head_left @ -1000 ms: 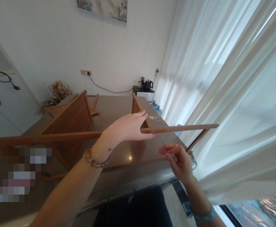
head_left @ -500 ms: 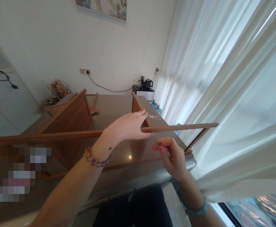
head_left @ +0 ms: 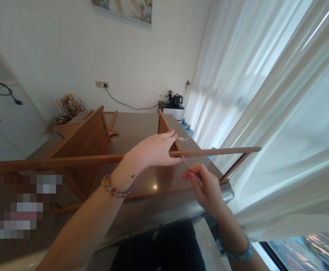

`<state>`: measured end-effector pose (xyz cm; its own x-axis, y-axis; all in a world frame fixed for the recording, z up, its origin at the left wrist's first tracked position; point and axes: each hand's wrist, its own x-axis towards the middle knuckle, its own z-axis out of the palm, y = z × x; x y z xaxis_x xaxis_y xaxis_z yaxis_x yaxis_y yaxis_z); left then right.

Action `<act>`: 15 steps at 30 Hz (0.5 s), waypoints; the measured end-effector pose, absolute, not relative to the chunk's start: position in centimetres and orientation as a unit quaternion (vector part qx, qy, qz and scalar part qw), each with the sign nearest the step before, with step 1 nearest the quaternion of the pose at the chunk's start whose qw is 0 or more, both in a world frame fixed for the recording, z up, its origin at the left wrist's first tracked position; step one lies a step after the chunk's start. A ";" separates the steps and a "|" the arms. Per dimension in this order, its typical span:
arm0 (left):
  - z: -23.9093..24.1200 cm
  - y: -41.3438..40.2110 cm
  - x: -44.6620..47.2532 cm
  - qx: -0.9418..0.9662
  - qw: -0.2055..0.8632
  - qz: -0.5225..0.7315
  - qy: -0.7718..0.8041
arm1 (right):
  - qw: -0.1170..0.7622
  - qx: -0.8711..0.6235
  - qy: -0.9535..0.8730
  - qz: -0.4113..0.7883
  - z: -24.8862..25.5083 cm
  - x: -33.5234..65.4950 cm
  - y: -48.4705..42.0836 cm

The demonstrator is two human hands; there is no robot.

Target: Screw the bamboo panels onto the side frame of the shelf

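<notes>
A wooden shelf frame lies on its side on the table (head_left: 136, 122), its long rail (head_left: 217, 152) running across in front of me. My left hand (head_left: 155, 148) grips this rail where a wooden shelf board (head_left: 164, 126) meets it, the thumb below and the fingers over the top. Pinched in my right hand (head_left: 205, 184) is a thin metal hex key (head_left: 185, 164), its tip at the underside of the rail close to my left thumb. Further left, a wider wooden board (head_left: 82, 141) joins the same rail.
Small white pieces (head_left: 184, 139) lie on the table beyond the rail. More wooden parts (head_left: 112, 126) and dried plants (head_left: 68, 107) are at the far left. A black kettle (head_left: 177, 99) stands on a small cabinet at the back. White curtains (head_left: 237, 94) hang along the right side.
The hex key and my right fingers have turned very slightly. My left hand keeps its hold on the frame, and the view has shifted a little.
</notes>
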<state>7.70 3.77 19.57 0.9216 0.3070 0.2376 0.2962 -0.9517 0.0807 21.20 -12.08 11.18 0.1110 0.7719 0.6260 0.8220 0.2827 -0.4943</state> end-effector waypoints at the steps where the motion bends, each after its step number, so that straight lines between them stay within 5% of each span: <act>1: 19.5 3.8 7.7 0.980 0.021 0.124 0.155 | 0.437 -0.603 -0.666 -0.036 11.3 21.2 -12.1; 11: 19.5 3.9 7.6 0.980 0.023 0.135 0.147 | 0.388 -0.617 -0.678 -0.095 11.9 20.7 -12.4; 15: 19.5 3.9 7.7 0.980 0.024 0.133 0.149 | 0.348 -0.612 -0.677 -0.215 12.6 20.4 -12.4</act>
<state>7.66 3.90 19.47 0.9202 0.2979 0.2541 0.2851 -0.9546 0.0864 20.44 -12.38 12.57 -0.0094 0.6794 0.7337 0.9782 0.1587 -0.1343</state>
